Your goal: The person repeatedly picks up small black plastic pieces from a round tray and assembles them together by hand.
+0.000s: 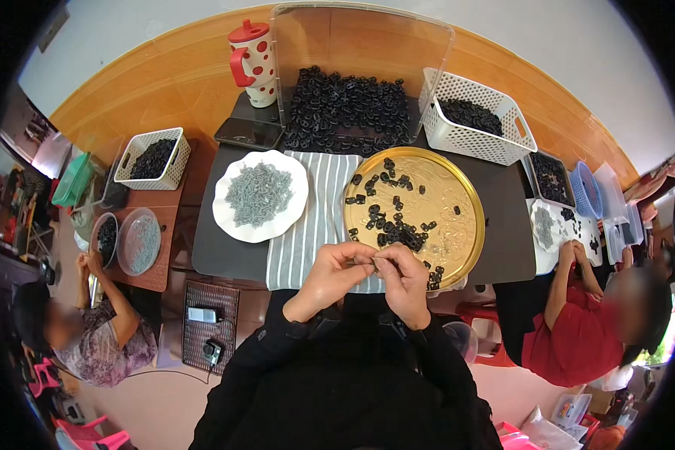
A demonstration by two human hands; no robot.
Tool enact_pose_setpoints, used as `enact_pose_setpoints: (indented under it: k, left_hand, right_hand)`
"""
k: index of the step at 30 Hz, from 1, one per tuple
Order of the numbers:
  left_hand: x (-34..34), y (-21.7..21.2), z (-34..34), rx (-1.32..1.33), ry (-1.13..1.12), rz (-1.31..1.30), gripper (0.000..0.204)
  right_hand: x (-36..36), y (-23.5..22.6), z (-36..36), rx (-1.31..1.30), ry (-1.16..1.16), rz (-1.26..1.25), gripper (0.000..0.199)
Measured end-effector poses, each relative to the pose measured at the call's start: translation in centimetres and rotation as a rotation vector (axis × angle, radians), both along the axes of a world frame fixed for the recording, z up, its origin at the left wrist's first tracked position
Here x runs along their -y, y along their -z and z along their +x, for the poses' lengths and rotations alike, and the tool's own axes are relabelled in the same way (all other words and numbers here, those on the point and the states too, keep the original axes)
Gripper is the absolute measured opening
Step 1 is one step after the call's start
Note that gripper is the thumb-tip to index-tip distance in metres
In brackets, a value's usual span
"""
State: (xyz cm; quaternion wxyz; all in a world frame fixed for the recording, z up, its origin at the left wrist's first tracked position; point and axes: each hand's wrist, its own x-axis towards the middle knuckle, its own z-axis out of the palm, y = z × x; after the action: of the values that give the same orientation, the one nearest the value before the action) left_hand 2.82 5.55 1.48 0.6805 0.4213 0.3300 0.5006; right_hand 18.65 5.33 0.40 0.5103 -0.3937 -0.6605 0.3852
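My left hand (328, 279) and my right hand (403, 282) meet above the table's near edge, fingertips pinched together. Whatever small piece they hold is mostly hidden by the fingers. Just beyond my right hand lies a round gold tray (472, 217) with many small black plastic parts (399, 234) scattered and heaped on it. A grey-and-white striped cloth (326, 195) runs under the tray's left side and close to my left hand. To its left, a white scalloped plate (298, 214) carries a pile of thin grey screw-like pieces (259, 195).
At the back, a see-through bin (364, 7) holds a heap of black parts. Around it stand a red-lidded tumbler (256, 67), a dark phone (249, 133) and a white basket (469, 142). People sit at side tables left and right, with baskets and bowls of similar pieces.
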Motion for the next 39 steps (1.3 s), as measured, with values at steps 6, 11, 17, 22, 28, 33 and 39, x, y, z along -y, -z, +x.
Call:
enact_pose_setpoints:
  k: [6,11,17,22,28,33,39]
  left_hand:
    - [0.6,0.7,-0.3,-0.059,0.003,0.006,0.024]
    - [0.7,1.6,0.0,0.116,-0.088,-0.109,0.023]
    - [1.0,1.2,-0.3,0.24,-0.004,-0.176,0.014]
    - [1.2,1.1,-0.4,0.24,-0.004,-0.177,0.012]
    - [1.4,1.0,-0.3,0.201,-0.016,-0.145,0.012]
    - [1.5,1.0,-0.3,0.174,-0.037,-0.101,0.012]
    - [1.6,0.6,-0.2,0.147,-0.045,-0.079,0.011]
  right_hand:
    - [0.5,-0.9,-1.0,-0.216,0.088,-0.18,0.004]
    - [1.4,-0.6,-1.6,-0.076,0.221,0.075,0.008]
    - [2.2,-0.1,-2.4,-0.073,0.223,0.105,0.01]
    - [2.3,-0.1,-2.2,-0.076,0.222,0.105,0.009]
    - [2.2,-0.2,-1.9,-0.065,0.206,0.095,0.009]
    - [2.1,-0.3,-1.7,-0.024,0.19,0.086,0.007]
    - [2.0,-0.7,-1.5,-0.03,0.162,0.079,0.006]
